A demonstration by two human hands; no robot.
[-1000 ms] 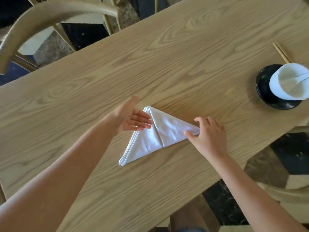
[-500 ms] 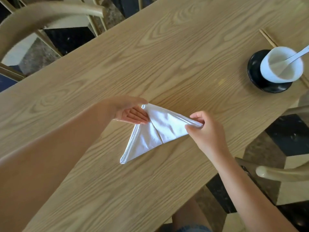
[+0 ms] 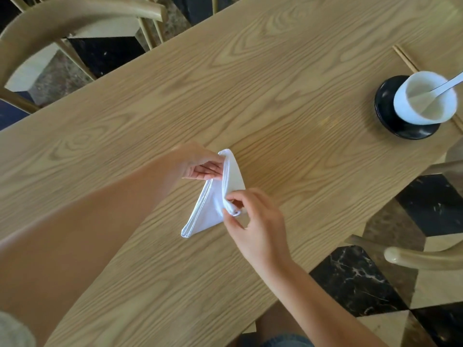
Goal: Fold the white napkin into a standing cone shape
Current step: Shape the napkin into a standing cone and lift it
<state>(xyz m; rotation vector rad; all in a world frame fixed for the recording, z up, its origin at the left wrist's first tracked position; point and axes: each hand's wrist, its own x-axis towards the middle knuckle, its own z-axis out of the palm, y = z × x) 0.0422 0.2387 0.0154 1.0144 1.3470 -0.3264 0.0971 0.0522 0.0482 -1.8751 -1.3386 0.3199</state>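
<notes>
napkin (image 3: 213, 209) lies mid table (image 3: 275, 96), near front edge; left hand (image 3: 198, 164) at its far corner, right hand (image 3: 255, 226) at its right side. cup (image 3: 423, 98) w/ spoon (image 3: 448, 83) in it sits on saucer (image 3: 390, 116), far right. chopsticks (image 3: 406, 61) just behind. chair (image 3: 62, 23) beyond table, far left.

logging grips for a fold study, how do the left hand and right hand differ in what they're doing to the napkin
The left hand meets the white napkin at its far top corner, fingers extended fairly flat against the edge. The right hand is at the near right corner, thumb and fingertips curled and pinching a rolled bit of cloth. The left comes in from the left side, the right from below. Both touch the napkin on the table.
</notes>
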